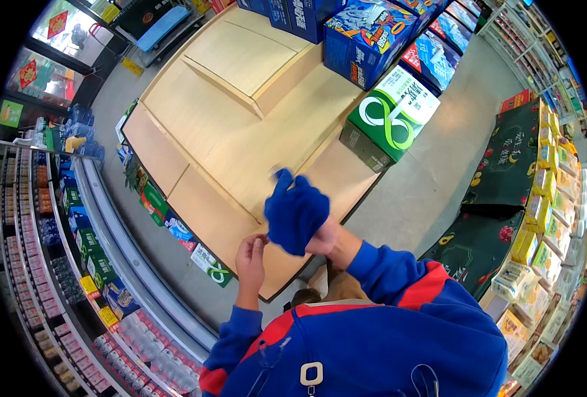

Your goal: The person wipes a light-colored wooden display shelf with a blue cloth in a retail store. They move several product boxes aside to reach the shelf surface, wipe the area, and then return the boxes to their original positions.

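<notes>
A bunched blue cloth (297,213) covers most of my right hand (323,235), which grips it over the near corner of the stepped wooden display stand (234,173). Only the wrist side of that hand shows; the fingers are hidden under the fabric. Just left of the cloth is my left hand (250,255), its thumb and fingers drawn together. Whether it pinches anything is too small to tell. On the right edge of the stand sits a green and white carton (390,116), with blue drink cartons (368,39) behind it.
A raised wooden block (249,64) stands on the display's upper level. Along the left runs a drinks shelf (82,238) with a metal rail. Packaged goods (536,213) line a dark-draped table (497,154) on the right. A flatbed trolley (164,34) stands at the far left.
</notes>
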A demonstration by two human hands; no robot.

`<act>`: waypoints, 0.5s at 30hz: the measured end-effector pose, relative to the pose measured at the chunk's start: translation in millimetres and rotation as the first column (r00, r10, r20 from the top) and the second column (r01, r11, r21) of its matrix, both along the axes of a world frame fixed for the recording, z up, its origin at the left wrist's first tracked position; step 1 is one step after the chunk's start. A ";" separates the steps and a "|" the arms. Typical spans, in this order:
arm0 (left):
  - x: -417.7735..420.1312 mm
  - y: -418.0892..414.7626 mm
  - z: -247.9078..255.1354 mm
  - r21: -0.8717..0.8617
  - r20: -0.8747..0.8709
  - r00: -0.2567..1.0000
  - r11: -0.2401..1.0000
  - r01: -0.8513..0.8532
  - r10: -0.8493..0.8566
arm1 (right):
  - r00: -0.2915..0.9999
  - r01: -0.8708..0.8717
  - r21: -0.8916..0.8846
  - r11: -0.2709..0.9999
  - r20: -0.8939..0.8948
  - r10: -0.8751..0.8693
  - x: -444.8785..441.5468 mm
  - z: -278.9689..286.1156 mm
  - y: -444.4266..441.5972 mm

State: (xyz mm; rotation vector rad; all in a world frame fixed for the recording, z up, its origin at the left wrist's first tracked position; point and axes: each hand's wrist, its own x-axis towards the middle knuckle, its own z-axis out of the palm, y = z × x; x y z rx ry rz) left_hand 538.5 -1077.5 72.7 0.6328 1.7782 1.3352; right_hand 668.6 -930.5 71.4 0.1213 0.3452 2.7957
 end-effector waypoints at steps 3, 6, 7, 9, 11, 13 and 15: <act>-17.5 13.2 -27.8 -0.071 -0.025 0.993 0.991 -0.116 0.115 | 0.951 0.142 0.351 0.925 0.212 -0.227 28.3 52.4 66.8; -36.5 27.7 -58.1 -0.085 -0.117 0.958 0.959 -0.272 0.261 | 0.793 0.290 0.712 0.640 0.196 -0.577 57.4 97.6 128.0; -41.2 35.0 -72.9 -0.073 -0.149 0.939 0.944 -0.322 0.309 | 0.753 0.285 0.815 0.505 0.136 -0.644 65.4 103.7 149.6; -50.4 49.8 -104.2 -0.087 -0.236 0.880 0.893 -0.442 0.412 | 0.626 0.402 0.743 0.535 0.203 -0.753 67.1 103.7 179.3; -60.7 73.3 -125.9 -0.122 -0.257 0.826 0.831 -0.543 0.502 | 0.623 0.222 0.907 0.358 0.151 -0.767 72.0 90.6 224.2; -70.4 98.8 -137.3 -0.190 -0.217 0.774 0.752 -0.632 0.595 | 0.340 -0.479 0.614 -0.627 -0.529 -0.777 64.8 67.3 291.4; -72.7 108.3 -145.3 -0.249 -0.320 0.737 0.698 -0.672 0.596 | 0.310 -0.715 0.520 -0.469 -0.366 -0.878 47.4 75.3 321.9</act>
